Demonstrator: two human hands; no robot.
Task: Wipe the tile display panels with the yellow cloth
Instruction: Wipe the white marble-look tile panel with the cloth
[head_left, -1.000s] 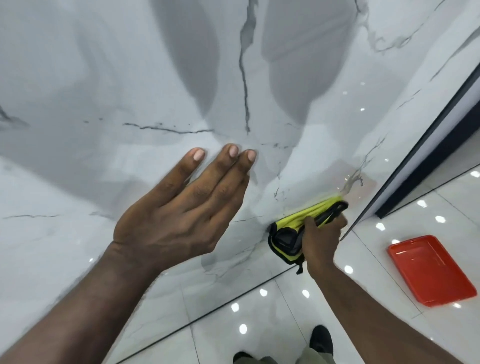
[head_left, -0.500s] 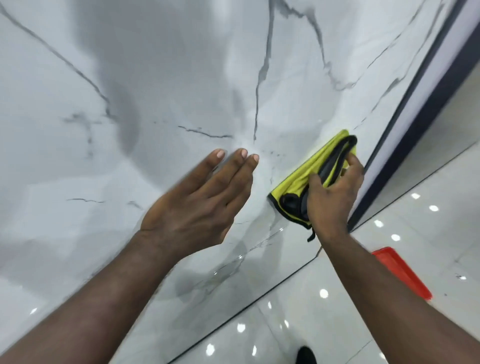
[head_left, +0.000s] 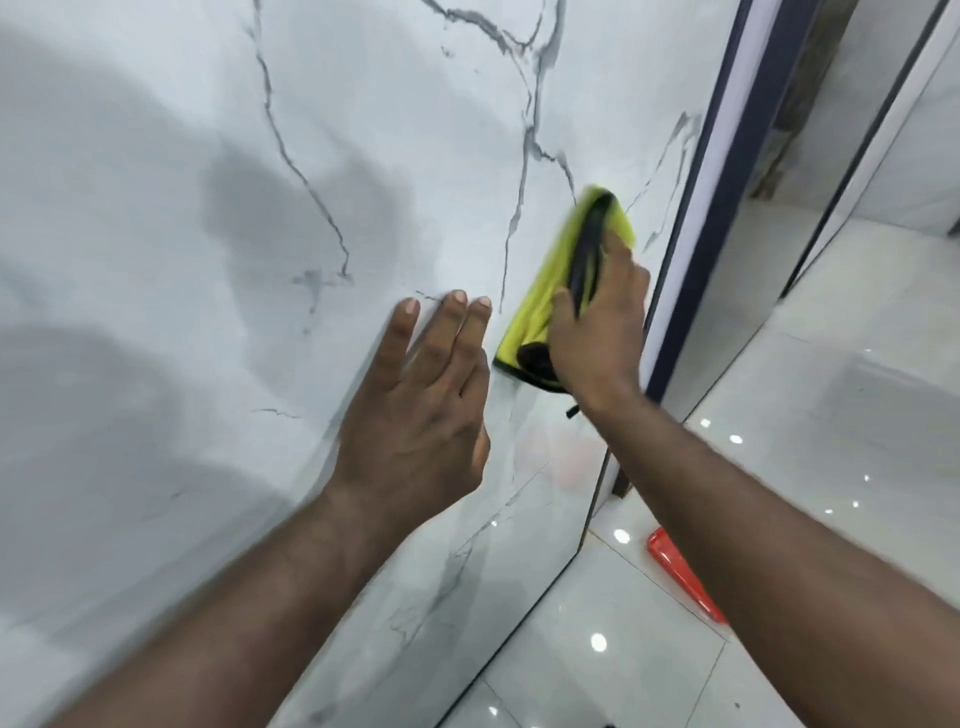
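A white marble-look tile panel with grey veins fills the left and middle of the view. My right hand holds a folded yellow cloth with a black edge against the panel, close to its right edge. The thumb pinches the cloth's black fold, and the fingers lie over it. My left hand is spread flat with straight fingers beside the cloth, near or on the panel; I cannot tell if it touches.
A dark blue and white frame strip borders the panel on the right. Beyond it stand further glossy panels. A red tray lies on the shiny white floor tiles at lower right, partly behind my right forearm.
My right hand has slid the cloth up the panel along its right edge. My left hand rose with it, still flat. The view has tilted up, so the red tray sits lower.
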